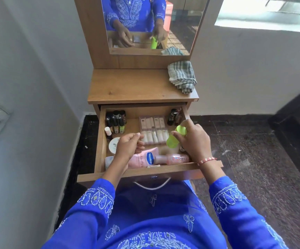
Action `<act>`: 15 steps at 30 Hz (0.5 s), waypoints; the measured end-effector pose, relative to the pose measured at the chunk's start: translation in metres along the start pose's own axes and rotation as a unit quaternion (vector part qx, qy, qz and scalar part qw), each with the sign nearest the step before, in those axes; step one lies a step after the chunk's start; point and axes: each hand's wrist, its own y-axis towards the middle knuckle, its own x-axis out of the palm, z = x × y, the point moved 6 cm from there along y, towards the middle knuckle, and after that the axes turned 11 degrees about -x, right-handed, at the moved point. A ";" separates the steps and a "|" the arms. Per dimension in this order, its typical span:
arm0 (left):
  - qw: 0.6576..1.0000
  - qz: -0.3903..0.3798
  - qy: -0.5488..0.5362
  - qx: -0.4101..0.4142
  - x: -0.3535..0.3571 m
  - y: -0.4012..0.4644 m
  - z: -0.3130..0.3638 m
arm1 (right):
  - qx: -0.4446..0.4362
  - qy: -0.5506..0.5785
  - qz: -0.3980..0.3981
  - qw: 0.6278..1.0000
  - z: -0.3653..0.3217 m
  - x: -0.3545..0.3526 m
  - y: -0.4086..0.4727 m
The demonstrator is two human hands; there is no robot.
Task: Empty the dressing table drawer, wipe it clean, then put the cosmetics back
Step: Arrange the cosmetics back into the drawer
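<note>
At the centre of the frame the pulled-out wooden drawer [98, 141] of the dressing table holds the cosmetics. The right hand [193, 141], at centre right, grasps a lime-green plastic bottle [175, 139], fingers and thumb curled round its cap end, the bottle tilted above the drawer's right half. The left hand [129, 145], at centre left, hovers over the drawer with its fingers loosely curled and nothing in them that can be made out.

Just below the left hand lies a pink Vaseline lotion tube [143, 158], and to its right, touching it, a pink translucent bottle [174, 159] lies on its side along the drawer's front wall. A white round jar [113, 145] sits at the drawer's left side, partly hidden by the left hand. Behind it, in the far left corner, stands a cluster of small dark-capped nail polish bottles [116, 121]. A clear plastic case of pale tubes [153, 129] lies in the middle, between the two hands. More dark small bottles [174, 116] stand in the far right corner.

On the wooden table top [127, 87], at its right edge, rests a folded grey-and-white striped cloth [182, 76]. The mirror [145, 24] at the top of the frame reflects both hands and the green bottle.
</note>
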 end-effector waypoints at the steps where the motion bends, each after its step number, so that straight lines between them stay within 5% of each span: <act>1: 1.000 0.001 0.000 -0.003 -0.001 0.000 0.000 | -0.015 -0.002 -0.003 1.000 -0.003 0.004 -0.002; 15: 1.000 0.001 -0.005 -0.017 -0.002 -0.003 -0.001 | -0.132 -0.068 -0.021 0.989 -0.009 0.020 -0.006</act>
